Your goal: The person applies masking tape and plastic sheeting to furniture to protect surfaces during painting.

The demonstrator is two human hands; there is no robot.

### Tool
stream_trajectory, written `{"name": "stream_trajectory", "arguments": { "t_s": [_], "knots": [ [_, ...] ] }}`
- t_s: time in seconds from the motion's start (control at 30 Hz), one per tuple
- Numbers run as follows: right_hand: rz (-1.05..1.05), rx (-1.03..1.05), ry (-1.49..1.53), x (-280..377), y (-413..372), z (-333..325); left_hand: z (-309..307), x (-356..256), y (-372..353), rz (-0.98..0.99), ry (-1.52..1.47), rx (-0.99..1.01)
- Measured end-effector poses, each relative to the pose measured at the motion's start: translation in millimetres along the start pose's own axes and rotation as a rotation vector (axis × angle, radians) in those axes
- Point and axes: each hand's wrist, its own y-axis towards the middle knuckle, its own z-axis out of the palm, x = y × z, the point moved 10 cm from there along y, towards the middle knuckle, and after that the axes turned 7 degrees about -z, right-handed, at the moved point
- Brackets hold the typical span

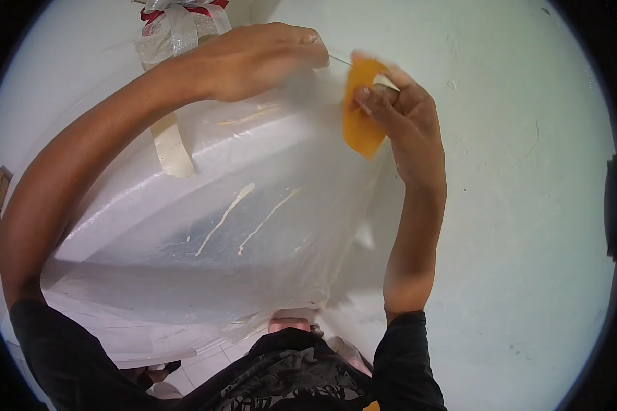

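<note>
My R hand (413,113) is pinching one flat yellow piece (360,133) btwn thumb & fingers; the piece is upright, a bit blurred, in front of the pale wall (514,171). A small whitish patch (386,83) shows near the fingers of the same hand. My L hand (271,60) has its fingers folded, but I cannot tell what they grip; a thin dark strip (339,59) spans from them twd the yellow piece. Below both hands is clear plastic sheet (274,274), w/ cream streaks (224,219) on it. Under my L forearm hangs a cream strip (173,151); behind my L wrist is a bundle w/ red & silvery ribbons (183,31).
</note>
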Motion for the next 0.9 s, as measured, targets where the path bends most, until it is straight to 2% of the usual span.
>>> {"name": "stream_trajectory", "arguments": {
  "t_s": [0.03,0.1,0.2,0.27,0.33,0.47,0.53,0.57,0.63,0.77,0.87,0.9],
  "knots": [
    [0.0,0.002,0.003,1.3,-3.8,1.6,-3.5,-8.1,-1.5,0.151,0.014,-0.041],
    [-0.137,0.164,-0.044,16.2,-12.4,22.8,-1.4,1.3,-0.5,0.147,0.019,-0.011],
    [-0.086,0.193,-0.036,15.5,-30.4,48.4,-1.2,0.1,3.9,0.171,0.007,0.033],
    [-0.135,0.209,-0.109,12.8,-33.4,59.1,-2.0,-3.5,6.4,0.195,-0.006,0.044],
    [0.088,0.101,-0.172,-7.0,-35.8,54.4,-5.3,-3.4,9.3,0.144,-0.003,0.028],
    [0.133,-0.035,-0.252,-7.3,-41.5,50.1,-0.3,-2.2,5.7,0.125,-0.04,0.035],
    [0.038,-0.048,-0.463,5.8,-38.6,45.7,0.0,-4.4,8.4,0.145,-0.006,0.027],
    [0.04,-0.049,-0.465,7.0,-39.2,44.2,0.3,-5.2,9.8,0.153,0.003,0.025],
    [-0.046,-0.114,-0.719,21.8,-41.4,35.9,-0.1,-7.5,11.3,0.135,0.015,0.033],
    [-0.077,-0.149,-0.816,11.3,-57.5,44.0,9.3,10.1,-3.9,0.029,-0.008,0.059],
    [-0.2,-0.164,-0.968,45.4,-77.1,27.4,5.9,9.8,2.9,-0.021,-0.119,0.077],
    [-0.223,-0.108,-0.701,55.4,-88.1,24.4,6.0,6.1,3.5,0.088,-0.074,0.061]
  ]
}}
